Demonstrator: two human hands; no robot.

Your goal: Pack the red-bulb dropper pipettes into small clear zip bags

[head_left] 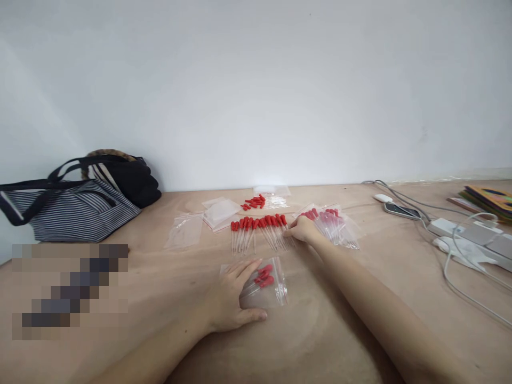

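Note:
My left hand lies flat with spread fingers on a clear zip bag, holding it against the table. Inside that bag are several red-bulbed droppers. Further back, a row of droppers lies side by side, red bulbs away from me and clear tubes towards me. My right hand is at the right end of this row, its thumb and finger closed on a dropper there; the grip is partly hidden. Just right of that hand are filled bags of droppers.
Flat clear bags lie left of the row. Loose red bulbs and clear tubes lie behind it. A striped bag stands at the left. At the right are a phone, cables, a power strip and stacked colourful items.

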